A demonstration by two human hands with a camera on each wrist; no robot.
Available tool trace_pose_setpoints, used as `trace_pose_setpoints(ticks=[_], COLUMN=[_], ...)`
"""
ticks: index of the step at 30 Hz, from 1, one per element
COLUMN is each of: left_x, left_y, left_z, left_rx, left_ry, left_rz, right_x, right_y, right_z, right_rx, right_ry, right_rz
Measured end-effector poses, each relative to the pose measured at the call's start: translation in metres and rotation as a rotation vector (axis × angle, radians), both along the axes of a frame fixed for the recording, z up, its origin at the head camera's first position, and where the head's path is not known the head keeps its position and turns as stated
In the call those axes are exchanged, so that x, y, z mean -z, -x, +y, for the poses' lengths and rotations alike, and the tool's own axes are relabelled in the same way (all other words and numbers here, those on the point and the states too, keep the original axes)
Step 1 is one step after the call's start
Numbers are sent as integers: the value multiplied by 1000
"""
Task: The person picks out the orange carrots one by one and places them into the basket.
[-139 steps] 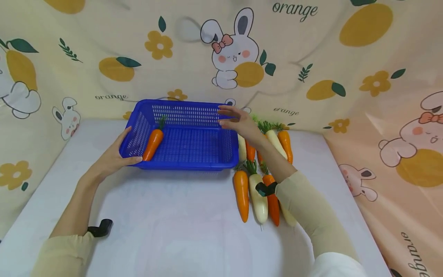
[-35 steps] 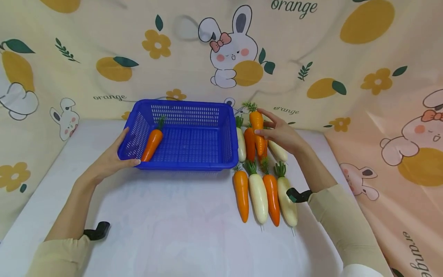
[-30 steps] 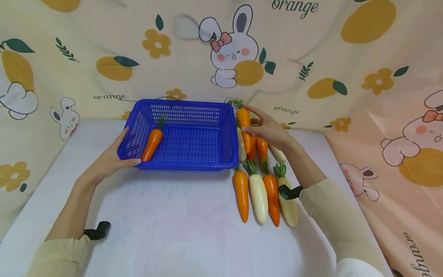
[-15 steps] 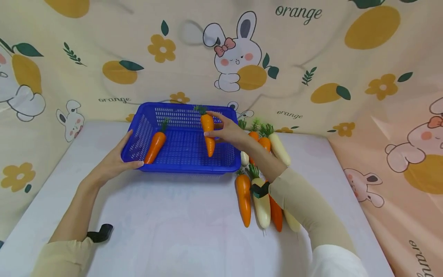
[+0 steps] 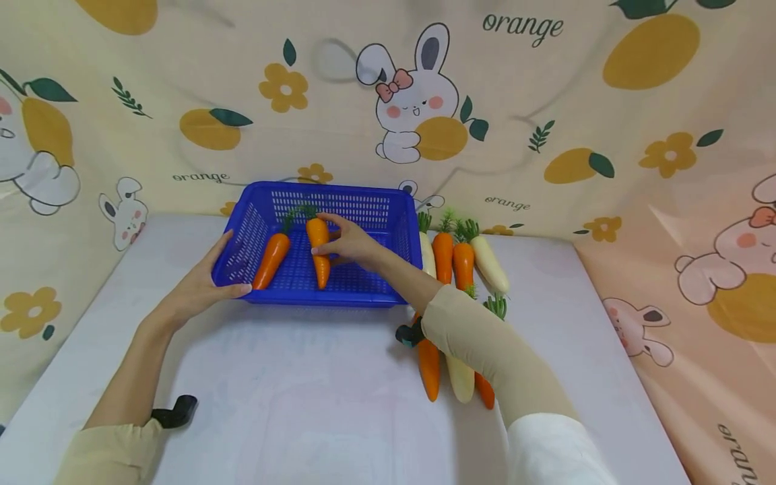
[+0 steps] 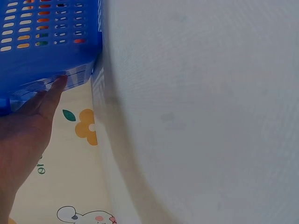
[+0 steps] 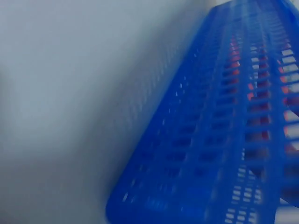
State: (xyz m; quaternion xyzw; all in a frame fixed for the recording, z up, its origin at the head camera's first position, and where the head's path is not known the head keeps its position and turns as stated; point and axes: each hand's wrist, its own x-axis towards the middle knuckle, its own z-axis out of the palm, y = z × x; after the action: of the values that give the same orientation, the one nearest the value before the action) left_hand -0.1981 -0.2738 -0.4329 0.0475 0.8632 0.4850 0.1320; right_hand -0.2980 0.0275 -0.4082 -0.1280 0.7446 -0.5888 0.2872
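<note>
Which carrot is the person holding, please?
The carrot nearest the basket middle: the right hand pinches it, while the other basket carrot lies farther left, unheld.

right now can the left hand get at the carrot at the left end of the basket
Probably yes: that carrot lies close to the left hand, and the basket is open on top. The hand holds the basket's corner, though, so it would likely have to let go first.
</note>
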Motion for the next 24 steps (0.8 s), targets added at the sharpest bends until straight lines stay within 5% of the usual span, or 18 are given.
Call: trace_pose_setpoints(ticks=[12, 24], left_x=[-3, -3], left_y=[-5, -5], left_z=[2, 3], left_rx=[5, 2], left_ry=[-19, -47], left_rz=[16, 16], right_x=[18, 24], right_y=[1, 5], right_z=[-48, -48], right_rx=[-23, -62], right_ry=[-9, 28], right_rz=[-53, -104])
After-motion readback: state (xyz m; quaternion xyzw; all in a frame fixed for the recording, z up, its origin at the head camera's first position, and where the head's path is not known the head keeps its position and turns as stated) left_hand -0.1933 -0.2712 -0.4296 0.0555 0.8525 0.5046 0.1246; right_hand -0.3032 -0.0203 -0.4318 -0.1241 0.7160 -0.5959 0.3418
